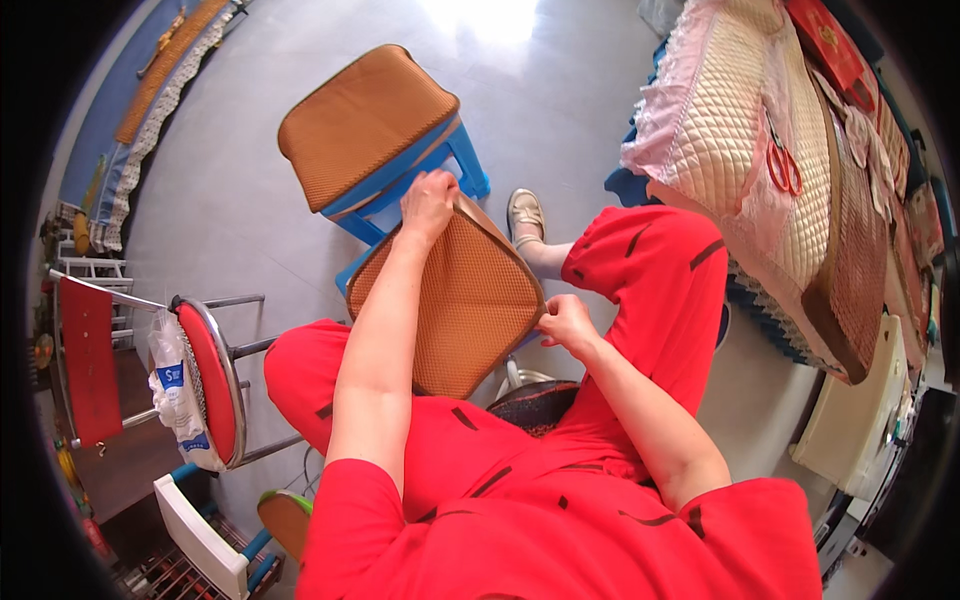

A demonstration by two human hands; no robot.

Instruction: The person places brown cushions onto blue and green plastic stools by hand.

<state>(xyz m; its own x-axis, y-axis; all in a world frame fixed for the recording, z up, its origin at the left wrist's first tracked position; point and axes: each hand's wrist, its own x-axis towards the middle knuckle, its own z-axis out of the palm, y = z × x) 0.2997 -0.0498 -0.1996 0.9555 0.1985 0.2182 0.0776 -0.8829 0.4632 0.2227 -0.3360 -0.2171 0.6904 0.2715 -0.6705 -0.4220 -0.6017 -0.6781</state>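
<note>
A brown woven seat cover point(480, 300) with dark edging lies over a blue plastic stool point(343, 279) between my knees. At the cover's far corner, my left hand point(430, 202) grips the edge, where some of the cloth stands up in a fold. My right hand point(568, 324) pinches the cover's right corner between thumb and fingers. Just beyond, a second blue plastic stool point(469, 161) wears a similar brown cover point(367, 120), fitted over its top. The underside of the nearer cover is hidden.
At the right is a bed or table with a cream quilted cloth point(720, 120), red-handled scissors point(784, 166) and a brown woven mat point(862, 255). A red-seated metal chair point(214, 382) with a plastic bag point(176, 390) stands at the left. A beige shoe point(526, 214) is near the stools.
</note>
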